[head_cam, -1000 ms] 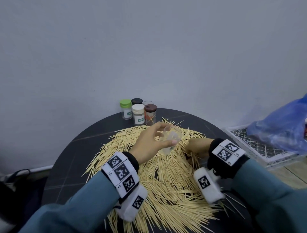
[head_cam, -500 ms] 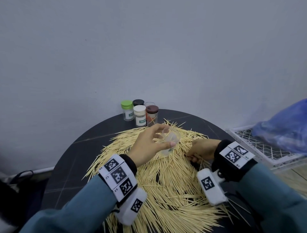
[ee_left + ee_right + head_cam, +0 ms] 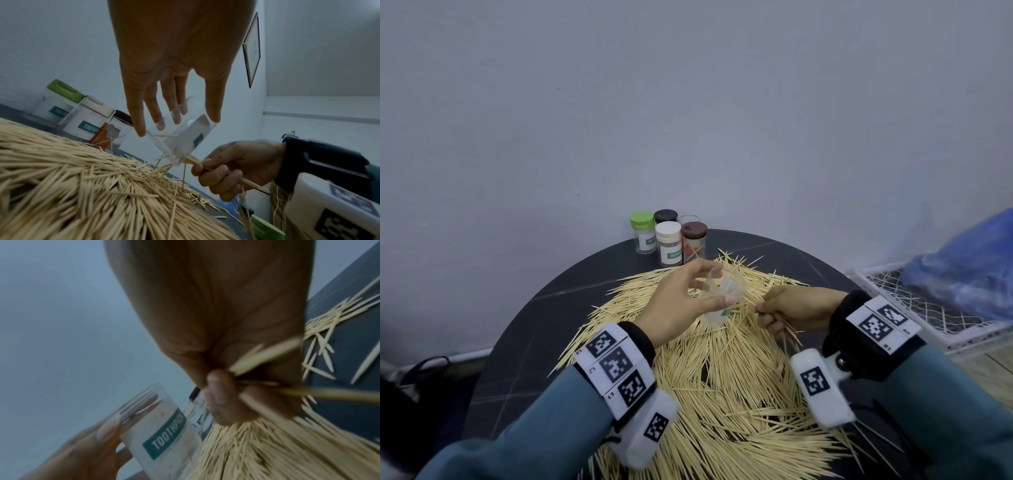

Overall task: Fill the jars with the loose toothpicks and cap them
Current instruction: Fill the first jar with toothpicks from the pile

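Observation:
A wide heap of loose toothpicks (image 3: 726, 377) (image 3: 68, 186) covers the round black table (image 3: 527, 342). My left hand (image 3: 681, 301) (image 3: 174, 104) grips an uncapped clear jar (image 3: 722, 294) (image 3: 185, 131) (image 3: 160, 431) with a teal label, tilted above the heap with its mouth toward the right hand. My right hand (image 3: 787, 311) (image 3: 232, 168) (image 3: 222, 395) pinches a small bundle of toothpicks (image 3: 251, 183) (image 3: 265, 360) right at the jar's mouth. The wrist views show a few sticks inside the jar.
Capped jars stand at the table's far edge: green lid (image 3: 642, 233), white lid (image 3: 668, 243), brown lid (image 3: 693, 240), black lid (image 3: 665, 216), and a clear jar (image 3: 689, 219) behind. A white wire basket (image 3: 914, 301) holding a blue bag (image 3: 969, 267) sits to the right.
My right hand has closed on a bundle of toothpicks, lifted off the heap and moved left toward the jar's mouth. The left hand holds the jar almost where it was.

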A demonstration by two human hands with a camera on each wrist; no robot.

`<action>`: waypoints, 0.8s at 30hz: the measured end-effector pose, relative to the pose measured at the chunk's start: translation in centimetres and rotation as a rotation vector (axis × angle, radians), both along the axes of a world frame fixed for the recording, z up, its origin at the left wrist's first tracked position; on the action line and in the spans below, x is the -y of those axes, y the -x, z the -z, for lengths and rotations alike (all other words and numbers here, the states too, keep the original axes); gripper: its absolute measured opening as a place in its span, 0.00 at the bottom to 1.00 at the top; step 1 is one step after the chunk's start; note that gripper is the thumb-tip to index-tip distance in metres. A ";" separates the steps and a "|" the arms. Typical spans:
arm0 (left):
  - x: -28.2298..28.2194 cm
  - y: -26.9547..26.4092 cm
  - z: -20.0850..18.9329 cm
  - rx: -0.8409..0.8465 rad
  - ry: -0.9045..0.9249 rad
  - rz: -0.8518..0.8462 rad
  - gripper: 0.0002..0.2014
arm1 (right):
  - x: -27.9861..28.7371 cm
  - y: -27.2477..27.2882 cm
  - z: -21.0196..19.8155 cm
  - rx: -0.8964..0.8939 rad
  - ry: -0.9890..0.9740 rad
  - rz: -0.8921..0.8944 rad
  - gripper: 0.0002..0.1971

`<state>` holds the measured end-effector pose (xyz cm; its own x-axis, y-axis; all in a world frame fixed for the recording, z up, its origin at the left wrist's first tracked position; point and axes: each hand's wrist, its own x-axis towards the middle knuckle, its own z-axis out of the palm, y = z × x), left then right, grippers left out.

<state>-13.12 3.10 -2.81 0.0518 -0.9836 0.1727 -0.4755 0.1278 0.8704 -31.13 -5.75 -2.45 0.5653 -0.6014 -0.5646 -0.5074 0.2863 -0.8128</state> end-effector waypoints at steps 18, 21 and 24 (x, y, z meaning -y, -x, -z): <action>0.3 -1.5 -0.2 -0.038 -0.079 -0.049 0.23 | -0.4 -4.0 -2.7 0.735 0.280 0.327 0.12; 0.3 -1.4 0.2 -0.023 -0.121 -0.026 0.25 | -0.7 -5.0 -3.0 0.815 0.340 0.329 0.12; 0.5 -1.2 0.5 -0.042 -0.144 -0.008 0.25 | -1.3 -5.6 -2.6 0.823 0.407 0.285 0.11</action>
